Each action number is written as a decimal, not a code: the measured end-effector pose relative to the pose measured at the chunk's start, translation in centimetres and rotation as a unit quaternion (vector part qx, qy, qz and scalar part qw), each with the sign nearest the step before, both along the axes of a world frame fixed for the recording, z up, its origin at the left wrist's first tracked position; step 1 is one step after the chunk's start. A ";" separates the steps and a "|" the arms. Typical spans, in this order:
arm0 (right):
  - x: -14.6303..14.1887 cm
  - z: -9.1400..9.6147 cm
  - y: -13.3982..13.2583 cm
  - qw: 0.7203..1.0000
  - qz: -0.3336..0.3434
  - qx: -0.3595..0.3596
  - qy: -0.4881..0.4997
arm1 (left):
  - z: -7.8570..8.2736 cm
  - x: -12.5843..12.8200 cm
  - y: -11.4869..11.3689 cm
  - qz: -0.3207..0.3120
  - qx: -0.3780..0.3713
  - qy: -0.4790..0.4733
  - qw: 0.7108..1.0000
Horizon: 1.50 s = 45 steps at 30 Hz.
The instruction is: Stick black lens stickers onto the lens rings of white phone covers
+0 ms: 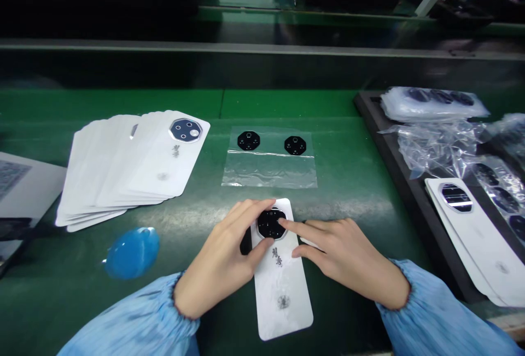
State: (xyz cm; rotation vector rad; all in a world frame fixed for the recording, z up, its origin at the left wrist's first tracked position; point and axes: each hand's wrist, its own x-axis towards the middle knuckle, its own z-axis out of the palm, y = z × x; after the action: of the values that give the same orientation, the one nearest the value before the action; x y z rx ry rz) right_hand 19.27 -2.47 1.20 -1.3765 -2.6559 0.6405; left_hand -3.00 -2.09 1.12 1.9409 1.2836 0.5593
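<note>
A white phone back panel (283,290) with dark lettering lies in front of me. At its upper end sits a black octagonal camera lens cover (269,226). My left hand (229,252) reaches from the left, index finger at the cover's top edge and thumb at its lower edge. My right hand (340,252) comes from the right with its fingers apart. Its index fingertip touches the cover's right side, and its thumb rests by the panel's right edge. Just beyond, a clear plastic strip (268,173) carries two more black lens covers (248,140).
Fanned white panels (118,164) lie at left, near a blue translucent disc (133,253). On the right, a dark tray (394,159) holds bagged lens covers (435,103), crumpled plastic (435,145) and more white panels (479,246). A raised ledge (262,48) runs across the back.
</note>
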 end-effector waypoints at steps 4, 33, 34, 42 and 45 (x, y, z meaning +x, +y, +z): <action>0.0 0.0 0.0 1.000 0.001 -0.002 0.000 | 0.1 -0.1 0.5 0.000 -0.011 -0.004 1.000; -2.7 1.7 0.1 0.992 0.101 0.025 -0.077 | -1.1 -1.3 -0.1 -0.051 0.037 -0.026 0.998; -3.0 1.8 0.1 0.991 0.104 0.028 -0.081 | -1.2 -1.5 -0.1 -0.054 0.045 -0.017 0.997; -2.2 0.3 0.0 0.995 -0.010 -0.065 0.072 | -1.3 -2.0 0.4 -0.059 0.076 0.045 0.994; -1.3 -0.2 -0.2 0.974 -0.143 -0.116 0.134 | -1.3 -1.8 0.3 -0.065 0.081 0.051 0.993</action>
State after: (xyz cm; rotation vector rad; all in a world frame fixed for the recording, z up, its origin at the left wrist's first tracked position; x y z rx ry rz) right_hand 17.98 -2.72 0.97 -1.5609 -2.1758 1.0402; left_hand -4.77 -1.76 -0.23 2.1949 1.1943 0.5170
